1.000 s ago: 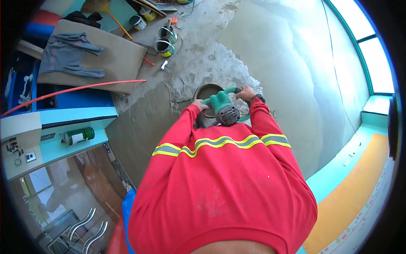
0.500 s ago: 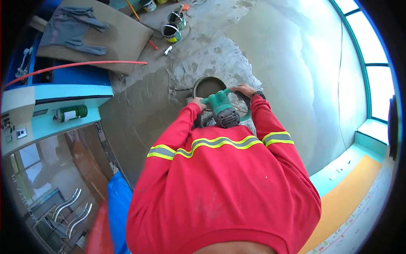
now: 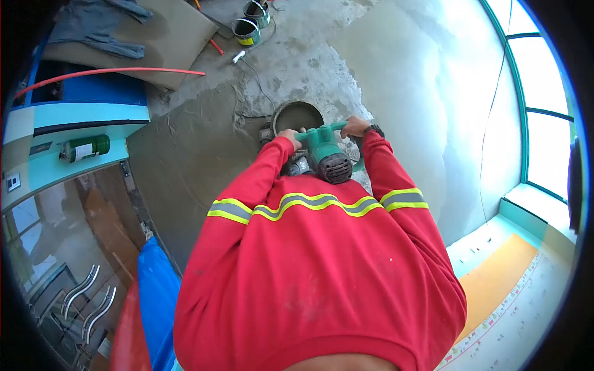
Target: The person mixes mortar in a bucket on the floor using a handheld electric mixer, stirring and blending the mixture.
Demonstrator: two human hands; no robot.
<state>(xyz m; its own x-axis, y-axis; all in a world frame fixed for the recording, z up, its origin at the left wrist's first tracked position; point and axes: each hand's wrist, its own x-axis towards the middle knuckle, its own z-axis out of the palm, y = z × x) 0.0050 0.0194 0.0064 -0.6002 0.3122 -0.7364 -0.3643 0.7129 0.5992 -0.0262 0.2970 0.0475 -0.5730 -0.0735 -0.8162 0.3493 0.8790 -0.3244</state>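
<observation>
A green handheld power mixer (image 3: 323, 143) with a dark vented motor end is held upright between my two hands. My left hand (image 3: 289, 138) is wrapped round its left handle. On the other side my right hand (image 3: 355, 127), with a dark watch at the wrist, grips the right handle. Just beyond the mixer stands a round bucket (image 3: 299, 104) holding grey-brown wet mix. The mixer's lower end is hidden behind its body, so I cannot tell whether it sits in the mix.
Smooth wet screed (image 3: 427, 93) covers the floor at right, beside rough concrete (image 3: 297, 55). Two open pails (image 3: 246, 32) and a white-ended cord (image 3: 239, 57) lie ahead. A red pipe (image 3: 124, 72) crosses the left, near a green cylinder (image 3: 85, 148). Blue sheeting (image 3: 154, 297) hangs at lower left.
The view has shifted, so the pails and left-hand objects sit higher and further left. Both hands keep their hold on the mixer, and more of the bucket's mouth shows.
</observation>
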